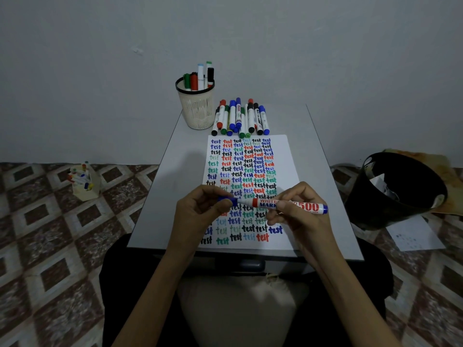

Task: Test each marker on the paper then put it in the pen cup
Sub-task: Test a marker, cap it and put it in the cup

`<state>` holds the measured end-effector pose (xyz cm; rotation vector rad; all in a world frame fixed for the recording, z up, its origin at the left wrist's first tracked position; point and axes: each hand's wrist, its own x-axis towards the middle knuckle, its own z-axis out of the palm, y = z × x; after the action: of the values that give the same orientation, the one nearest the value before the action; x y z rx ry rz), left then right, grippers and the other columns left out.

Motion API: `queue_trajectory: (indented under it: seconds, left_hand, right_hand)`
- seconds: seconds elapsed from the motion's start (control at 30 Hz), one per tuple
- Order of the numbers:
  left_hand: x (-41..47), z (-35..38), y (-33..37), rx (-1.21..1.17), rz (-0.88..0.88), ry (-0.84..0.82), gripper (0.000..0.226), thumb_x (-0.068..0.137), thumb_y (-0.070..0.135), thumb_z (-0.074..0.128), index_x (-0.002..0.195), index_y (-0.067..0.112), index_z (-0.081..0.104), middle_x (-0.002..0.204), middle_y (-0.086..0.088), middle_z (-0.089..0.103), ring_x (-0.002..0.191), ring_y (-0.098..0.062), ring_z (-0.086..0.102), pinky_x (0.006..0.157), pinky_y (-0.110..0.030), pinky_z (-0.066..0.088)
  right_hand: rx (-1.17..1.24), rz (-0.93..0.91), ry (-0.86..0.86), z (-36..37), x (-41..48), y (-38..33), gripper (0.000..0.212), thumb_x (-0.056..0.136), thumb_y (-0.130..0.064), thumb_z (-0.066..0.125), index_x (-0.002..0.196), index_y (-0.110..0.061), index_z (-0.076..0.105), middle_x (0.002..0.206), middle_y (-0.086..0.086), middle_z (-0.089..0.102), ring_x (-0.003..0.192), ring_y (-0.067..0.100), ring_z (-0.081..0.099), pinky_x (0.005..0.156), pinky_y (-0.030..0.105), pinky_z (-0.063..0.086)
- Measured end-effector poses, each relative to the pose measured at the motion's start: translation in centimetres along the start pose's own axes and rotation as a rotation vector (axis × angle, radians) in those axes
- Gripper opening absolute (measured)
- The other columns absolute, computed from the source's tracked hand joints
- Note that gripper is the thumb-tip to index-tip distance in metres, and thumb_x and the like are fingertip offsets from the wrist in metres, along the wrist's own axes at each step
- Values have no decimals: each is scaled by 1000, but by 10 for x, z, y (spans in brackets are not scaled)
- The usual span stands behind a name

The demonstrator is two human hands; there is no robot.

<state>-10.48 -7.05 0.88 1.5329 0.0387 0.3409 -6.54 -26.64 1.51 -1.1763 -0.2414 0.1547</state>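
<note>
We've got the left hand [200,209] pinching the blue cap [232,202], the right hand [298,215] gripping the marker [310,206] by its barrel, level over the paper [288,146].

One pen cup [196,108], five markers [194,81] inside, one held marker [309,206], one paper [280,151]

Both forearms reach forward, the hands level and near each other. The left hand [200,209] pinches the blue cap [232,202] with curled fingers. The right hand [298,212] grips the marker [309,206].
</note>
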Motion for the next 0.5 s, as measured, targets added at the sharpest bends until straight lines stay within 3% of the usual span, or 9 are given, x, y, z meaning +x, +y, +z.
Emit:
queue_trajectory:
  seconds: [0.17, 0.5]
  left_hand:
    - [-2, 6, 3, 7, 3, -30, 20, 69, 12, 71, 89, 11, 69, 83, 5, 74, 80, -13, 70, 71, -17, 53]
    - [0, 8, 15, 89, 142, -14, 24, 67, 15, 73, 90, 20, 69, 81, 14, 73, 80, -9, 70, 70, -19, 55]
  right_hand:
    - [-43, 20, 19, 4, -1, 0, 14, 75, 2, 72, 77, -1, 59, 76, 21, 68, 60, 31, 68, 58, 33, 58]
    - [98, 50, 69, 20, -4, -7, 13, 72, 1, 65, 76, -2, 52, 75, 19, 70, 59, 30, 70, 56, 31, 58]
